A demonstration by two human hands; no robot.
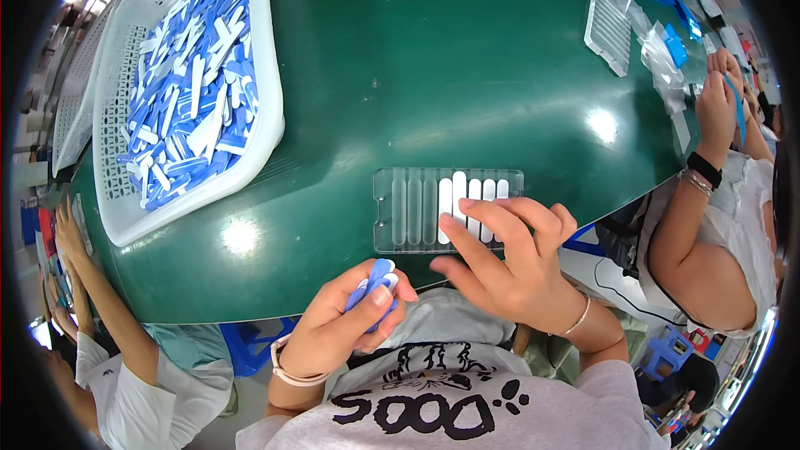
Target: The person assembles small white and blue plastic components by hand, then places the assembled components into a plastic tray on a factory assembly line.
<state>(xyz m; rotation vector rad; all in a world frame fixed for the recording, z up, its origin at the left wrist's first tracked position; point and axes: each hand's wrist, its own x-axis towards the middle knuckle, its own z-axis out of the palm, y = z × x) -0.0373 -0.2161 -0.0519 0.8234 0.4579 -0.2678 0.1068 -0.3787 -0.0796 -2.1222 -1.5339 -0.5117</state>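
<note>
While left hand [337,312] clutches small bundle of blue-and-white round-ended strips [382,269] just nearside of clear slotted tray [407,212], strips likely light, thin, fairly stiff, maybe slick — best pinched across long edges, near rounded end; right hand [518,271] hangs over tray's right half — thumb and index spread, nothing seen between; white strips [459,192] in tray slots lie under index tip, contact unclear.

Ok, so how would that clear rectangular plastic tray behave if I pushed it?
The clear rectangular plastic tray would probably slide rather than tip, since it lies flat on the shiny green table. Its shallow, clear build suggests low weight. The white rounded strips seem to sit in grooves, so they may stay lined up.
</note>
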